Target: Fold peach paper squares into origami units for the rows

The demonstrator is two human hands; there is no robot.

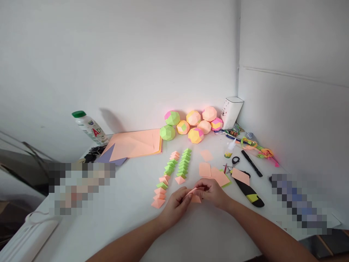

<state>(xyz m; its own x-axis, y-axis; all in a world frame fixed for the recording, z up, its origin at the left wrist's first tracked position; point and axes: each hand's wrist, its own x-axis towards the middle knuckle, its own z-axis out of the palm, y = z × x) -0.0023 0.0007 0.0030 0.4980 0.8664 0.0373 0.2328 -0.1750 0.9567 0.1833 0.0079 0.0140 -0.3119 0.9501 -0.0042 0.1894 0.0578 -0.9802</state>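
My left hand and my right hand meet over the white table, both with fingers pinched on a small peach piece of paper. The piece looks folded, and fingers cover part of it. Just below them lies another peach paper. To the left, folded peach and green paper units stand in two rows, a longer mixed row and a mostly green row. Beyond my right hand are a peach square, another peach square and larger peach sheets over green paper.
Several faceted paper balls sit against the wall. Large peach sheets and a green-capped bottle are at back left. On the right lie scissors, a glue bottle, a black cutter-like tool and a black-and-yellow tool.
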